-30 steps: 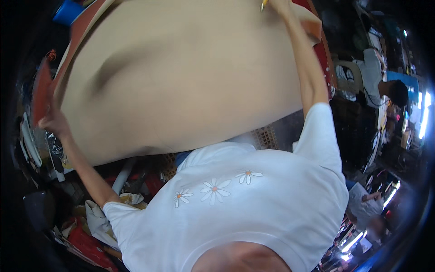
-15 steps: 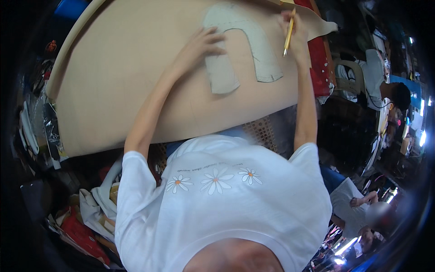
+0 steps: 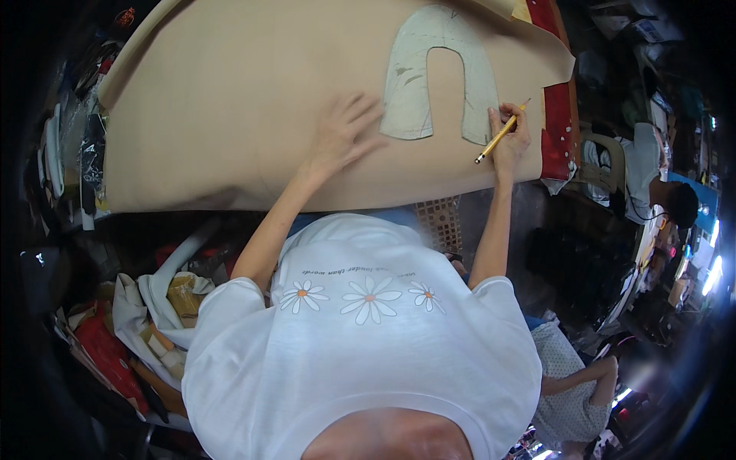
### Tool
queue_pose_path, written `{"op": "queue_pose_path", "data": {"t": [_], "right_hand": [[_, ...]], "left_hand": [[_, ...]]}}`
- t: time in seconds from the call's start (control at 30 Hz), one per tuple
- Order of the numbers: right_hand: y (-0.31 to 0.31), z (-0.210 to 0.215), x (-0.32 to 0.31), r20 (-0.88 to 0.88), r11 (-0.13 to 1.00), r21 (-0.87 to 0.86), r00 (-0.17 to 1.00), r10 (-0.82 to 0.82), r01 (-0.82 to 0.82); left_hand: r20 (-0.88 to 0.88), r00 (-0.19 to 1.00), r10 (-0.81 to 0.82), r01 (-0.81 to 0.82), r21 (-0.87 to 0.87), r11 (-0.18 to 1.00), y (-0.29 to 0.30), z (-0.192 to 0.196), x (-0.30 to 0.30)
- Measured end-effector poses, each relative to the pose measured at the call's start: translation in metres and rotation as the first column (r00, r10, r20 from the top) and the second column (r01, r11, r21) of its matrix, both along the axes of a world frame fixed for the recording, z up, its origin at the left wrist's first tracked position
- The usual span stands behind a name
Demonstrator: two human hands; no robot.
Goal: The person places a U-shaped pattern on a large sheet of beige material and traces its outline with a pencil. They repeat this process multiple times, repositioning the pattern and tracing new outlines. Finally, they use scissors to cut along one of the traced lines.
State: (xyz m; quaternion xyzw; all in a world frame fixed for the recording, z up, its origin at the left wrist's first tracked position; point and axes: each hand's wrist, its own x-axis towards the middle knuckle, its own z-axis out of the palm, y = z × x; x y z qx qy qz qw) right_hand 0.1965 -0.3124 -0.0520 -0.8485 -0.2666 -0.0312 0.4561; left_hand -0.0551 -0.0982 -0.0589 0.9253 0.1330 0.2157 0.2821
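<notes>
A large beige sheet of material (image 3: 230,115) covers the table in front of me. On its right part lies a pale, horseshoe-shaped pattern piece (image 3: 406,77), its two legs pointing toward me. My left hand (image 3: 345,134) is over the sheet just left of the pattern's left leg, fingers spread and slightly blurred, holding nothing. My right hand (image 3: 510,142) is at the lower end of the right leg, with its fingertips at that edge. A yellow pencil (image 3: 502,138) is held in it, slanting, the sharpened tip pointing up and away.
A red, white-spotted surface (image 3: 558,130) shows beyond the sheet's right edge. The sheet curls up along its far left side. Folded fabrics and a red bundle (image 3: 111,356) lie low at the left. A perforated brown surface (image 3: 438,222) is below the table edge. Other people are at the right.
The pattern has shifted right and turned straighter on the sheet. My right hand has come nearer with the pencil, down to the pattern's right leg. My left hand has moved off the pattern.
</notes>
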Motion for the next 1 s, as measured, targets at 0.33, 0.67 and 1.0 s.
{"op": "queue_pose_path", "data": {"t": [0.33, 0.67, 1.0], "right_hand": [[0.0, -0.01, 0.013, 0.074, 0.997, 0.071, 0.997, -0.001, -0.004], [0.001, -0.005, 0.007, -0.062, 0.988, 0.15, 0.997, 0.04, -0.03], [-0.001, -0.005, 0.004, -0.031, 0.985, 0.167, 0.998, 0.049, -0.043]], "left_hand": [[0.035, 0.999, 0.041, -0.042, 0.003, 0.999, -0.002, -0.007, 0.013], [0.089, 0.995, 0.034, -0.027, -0.077, 0.997, -0.001, -0.011, 0.01], [0.077, 0.997, 0.017, -0.011, -0.077, 0.997, 0.002, -0.016, 0.009]]}}
